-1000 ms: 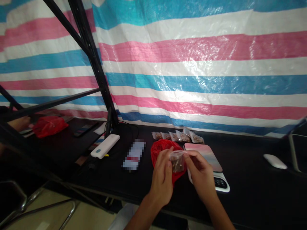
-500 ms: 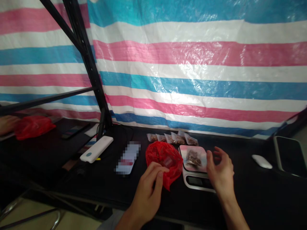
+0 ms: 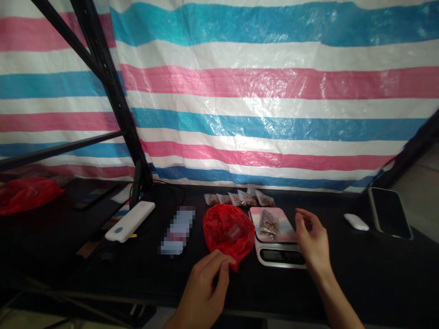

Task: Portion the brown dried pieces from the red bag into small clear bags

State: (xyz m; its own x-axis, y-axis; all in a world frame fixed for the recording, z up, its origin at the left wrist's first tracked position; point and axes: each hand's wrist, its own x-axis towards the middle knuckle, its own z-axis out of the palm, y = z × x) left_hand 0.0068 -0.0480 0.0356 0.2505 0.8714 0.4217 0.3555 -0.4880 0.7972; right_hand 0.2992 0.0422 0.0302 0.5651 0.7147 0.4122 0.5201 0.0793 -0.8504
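A small clear bag of brown dried pieces [image 3: 269,224] lies on the pan of a white kitchen scale [image 3: 262,261]. Just right of the scale is my right hand [image 3: 313,240], its fingers loosely bent and nothing visible in them. To the scale's left sits a red plastic bag [image 3: 222,224] with its mouth open and contents I cannot make out clearly. My left hand [image 3: 209,276] rests at the near edge of this bag, fingertips touching it and the thumb a little apart. Several similar filled small bags [image 3: 247,198] lie in a row behind.
Left of the red bag are a blurred-out phone [image 3: 178,230] and a white power bank [image 3: 131,221]. On the right lie a white mouse [image 3: 356,222] and a dark-screened device [image 3: 390,212]. A black metal post [image 3: 118,105] stands before striped sheeting [image 3: 257,82].
My left hand has drawn back from over the red bag to its near edge. My right hand's fingers have come slightly closer together. The view has shifted a little.
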